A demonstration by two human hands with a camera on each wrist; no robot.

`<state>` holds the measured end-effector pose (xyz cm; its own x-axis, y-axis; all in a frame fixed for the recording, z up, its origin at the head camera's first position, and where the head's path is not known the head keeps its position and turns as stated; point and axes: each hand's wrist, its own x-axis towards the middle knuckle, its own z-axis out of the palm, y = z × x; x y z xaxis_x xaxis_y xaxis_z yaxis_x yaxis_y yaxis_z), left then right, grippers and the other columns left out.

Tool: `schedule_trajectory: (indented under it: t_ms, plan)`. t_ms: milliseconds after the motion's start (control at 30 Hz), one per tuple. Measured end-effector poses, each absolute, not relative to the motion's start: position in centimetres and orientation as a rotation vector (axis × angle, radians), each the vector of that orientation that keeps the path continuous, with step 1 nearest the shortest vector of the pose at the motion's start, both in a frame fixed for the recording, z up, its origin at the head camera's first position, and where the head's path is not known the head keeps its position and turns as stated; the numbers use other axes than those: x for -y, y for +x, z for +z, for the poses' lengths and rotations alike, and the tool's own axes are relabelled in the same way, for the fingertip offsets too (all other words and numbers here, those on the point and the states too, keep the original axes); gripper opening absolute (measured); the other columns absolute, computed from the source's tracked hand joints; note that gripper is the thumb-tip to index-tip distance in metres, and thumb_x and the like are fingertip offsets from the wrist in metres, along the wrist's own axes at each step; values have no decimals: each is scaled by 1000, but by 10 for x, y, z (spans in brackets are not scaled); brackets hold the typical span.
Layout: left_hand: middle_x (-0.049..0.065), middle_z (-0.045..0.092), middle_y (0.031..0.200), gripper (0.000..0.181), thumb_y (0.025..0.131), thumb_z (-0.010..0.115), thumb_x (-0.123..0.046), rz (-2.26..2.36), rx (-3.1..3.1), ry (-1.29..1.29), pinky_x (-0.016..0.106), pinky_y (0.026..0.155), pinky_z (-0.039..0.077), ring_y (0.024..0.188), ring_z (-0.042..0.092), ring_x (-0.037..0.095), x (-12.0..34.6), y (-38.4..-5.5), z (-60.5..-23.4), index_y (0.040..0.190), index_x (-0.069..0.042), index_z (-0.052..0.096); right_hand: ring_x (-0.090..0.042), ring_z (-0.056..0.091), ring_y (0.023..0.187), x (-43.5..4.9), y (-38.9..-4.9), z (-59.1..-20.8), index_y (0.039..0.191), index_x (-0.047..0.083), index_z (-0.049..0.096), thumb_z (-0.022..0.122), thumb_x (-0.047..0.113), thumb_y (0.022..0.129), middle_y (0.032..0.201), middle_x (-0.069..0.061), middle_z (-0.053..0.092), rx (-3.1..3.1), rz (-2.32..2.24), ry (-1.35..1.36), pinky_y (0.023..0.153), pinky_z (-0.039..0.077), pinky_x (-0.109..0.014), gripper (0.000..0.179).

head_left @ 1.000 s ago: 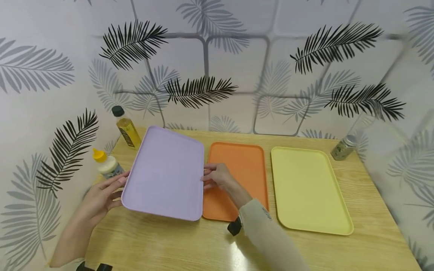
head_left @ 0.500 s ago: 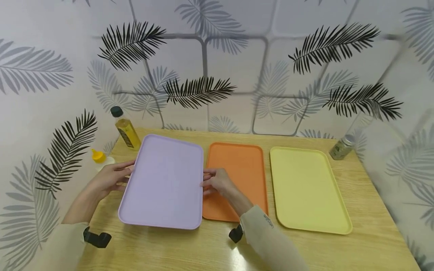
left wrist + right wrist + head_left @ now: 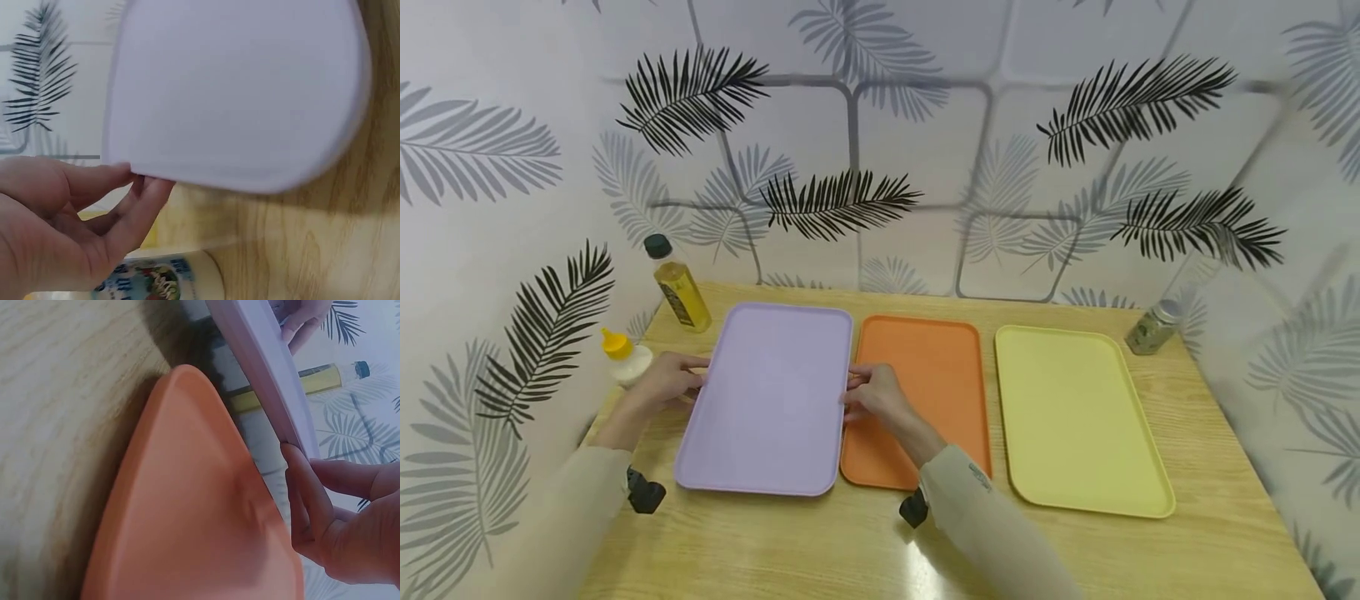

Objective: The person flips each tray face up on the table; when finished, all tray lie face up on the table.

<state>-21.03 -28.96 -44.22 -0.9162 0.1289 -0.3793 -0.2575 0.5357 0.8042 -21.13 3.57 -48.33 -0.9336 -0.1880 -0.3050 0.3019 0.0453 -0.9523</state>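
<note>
Both hands hold a light purple tray (image 3: 767, 400) by its long sides, close over the left part of the table. At its left rim, the thumb and fingers of my left hand (image 3: 668, 379) pinch the edge; the left wrist view shows the tray (image 3: 237, 94) between thumb and fingertips. My right hand (image 3: 880, 396) pinches the opposite rim and overlaps the orange tray (image 3: 936, 367) in the head view. In the right wrist view the purple tray (image 3: 269, 369) is raised above the table, with fingers under its edge and the thumb on top.
A yellow tray (image 3: 1082, 417) lies right of the orange one. An oil bottle (image 3: 682, 292) with a dark cap stands at the back left, near a white squeeze bottle (image 3: 628, 358) with a yellow top beside my left hand. A small shaker jar (image 3: 1153, 327) stands back right.
The purple tray has come down from a tilt to nearly flat, close to the table. My left hand has moved rightward and slightly up in view with its rim; the right hand has barely moved.
</note>
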Motion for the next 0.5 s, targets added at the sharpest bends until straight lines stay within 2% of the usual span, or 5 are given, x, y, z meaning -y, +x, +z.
schedule_trajectory:
  t_ms: [100, 267, 367, 500]
  plan:
    - [30, 64, 106, 43, 94, 48, 5, 1277, -2453, -75, 39, 69, 58, 74, 65, 20, 288, -215, -449, 134, 19, 40, -19, 62, 55, -30, -214, -484, 131, -12, 52, 65, -21, 75, 85, -14, 57, -1988, -1942, 120, 59, 58, -43, 58]
    - [37, 57, 118, 43, 85, 48, 9, 1105, -2604, -54, 39, 69, 57, 73, 63, 22, 284, -224, -454, 127, 20, 48, -22, 63, 58, -21, -221, -484, 129, -13, 53, 63, -23, 73, 85, -16, 57, -2067, -1893, 137, 56, 58, -41, 57]
    - [37, 57, 118, 42, 84, 47, 10, 1072, -2621, -61, 39, 69, 57, 72, 63, 22, 284, -228, -456, 125, 21, 50, -27, 67, 62, -17, -225, -486, 127, -13, 54, 64, -23, 72, 84, -16, 60, -2128, -1843, 135, 55, 58, -42, 57]
    - [37, 60, 111, 43, 78, 45, 12, 1009, -2674, -45, 32, 59, 54, 68, 61, 23, 284, -232, -462, 120, 22, 53, -33, 69, 64, -12, -229, -488, 118, -12, 60, 62, -24, 71, 75, -16, 61, -2170, -1780, 77, 53, 58, -41, 48]
